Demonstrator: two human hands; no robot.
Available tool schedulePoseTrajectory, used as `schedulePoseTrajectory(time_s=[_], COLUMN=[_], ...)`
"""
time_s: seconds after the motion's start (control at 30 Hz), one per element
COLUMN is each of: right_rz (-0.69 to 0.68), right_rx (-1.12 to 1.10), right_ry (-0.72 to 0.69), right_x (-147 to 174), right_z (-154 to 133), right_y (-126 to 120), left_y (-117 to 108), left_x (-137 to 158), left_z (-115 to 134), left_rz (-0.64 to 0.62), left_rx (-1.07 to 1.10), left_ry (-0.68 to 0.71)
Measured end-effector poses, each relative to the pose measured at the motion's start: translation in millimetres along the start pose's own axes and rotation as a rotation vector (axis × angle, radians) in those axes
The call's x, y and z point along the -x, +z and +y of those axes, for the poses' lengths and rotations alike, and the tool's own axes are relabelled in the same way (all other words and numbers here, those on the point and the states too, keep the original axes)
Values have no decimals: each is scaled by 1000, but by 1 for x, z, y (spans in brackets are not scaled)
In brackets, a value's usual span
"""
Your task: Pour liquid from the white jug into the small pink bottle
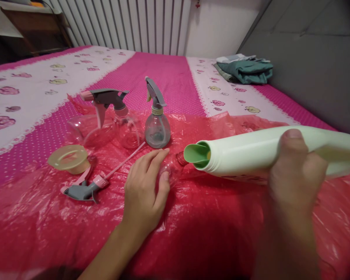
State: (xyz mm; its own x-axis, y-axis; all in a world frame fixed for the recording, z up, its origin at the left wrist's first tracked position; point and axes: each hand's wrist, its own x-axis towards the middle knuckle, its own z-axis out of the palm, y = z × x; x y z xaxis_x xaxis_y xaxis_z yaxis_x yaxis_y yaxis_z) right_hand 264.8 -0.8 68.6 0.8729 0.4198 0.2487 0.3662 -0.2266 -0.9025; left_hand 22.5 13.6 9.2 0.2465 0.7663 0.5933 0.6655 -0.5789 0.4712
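Note:
My left hand (147,186) is closed round a small clear bottle (175,165) with an open neck, tilted toward the right. My right hand (297,171) grips a large pale green detergent bottle (242,149), tipped nearly level. Its green pouring spout (196,153) is right at the clear bottle's mouth; I cannot make out any liquid flowing. Left of my left hand lies a grey and pink spray trigger head (84,188) with its thin tube. A yellowish cap (68,157) sits just beyond it.
Red plastic sheeting (221,217) covers the near part of the bed (163,74). Behind my hands stand a small grey spray bottle (157,130) and a clear spray bottle with a pink and grey trigger (107,101). Folded cloths (245,70) lie at the back right.

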Motion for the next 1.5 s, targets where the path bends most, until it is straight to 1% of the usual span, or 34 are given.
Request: schedulePoseTrajectory(time_s=[0.13, 0.27, 0.43, 0.7, 1.1, 1.33, 1.5], right_rz=[-12, 3, -31, -27, -45, -16, -30], right_rx=[26, 42, 41, 17, 16, 18, 25], right_ry=[7, -10, -2, 10, -13, -8, 0], right_x=[0, -1, 0, 1, 1, 0, 0], right_z=[-4, -5, -6, -5, -4, -4, -5], right_y=[-1, -2, -1, -5, -2, -1, -1], left_y=[1, 1, 0, 0, 0, 0, 0], left_x=[0, 0, 0, 0, 0, 0, 0], left_z=[1, 1, 1, 2, 2, 2, 2], left_rz=[3, -7, -3, 2, 0, -1, -4], left_rx=[9, 18, 14, 10, 11, 12, 14], left_ry=[-11, -21, -19, -16, -8, -11, -12])
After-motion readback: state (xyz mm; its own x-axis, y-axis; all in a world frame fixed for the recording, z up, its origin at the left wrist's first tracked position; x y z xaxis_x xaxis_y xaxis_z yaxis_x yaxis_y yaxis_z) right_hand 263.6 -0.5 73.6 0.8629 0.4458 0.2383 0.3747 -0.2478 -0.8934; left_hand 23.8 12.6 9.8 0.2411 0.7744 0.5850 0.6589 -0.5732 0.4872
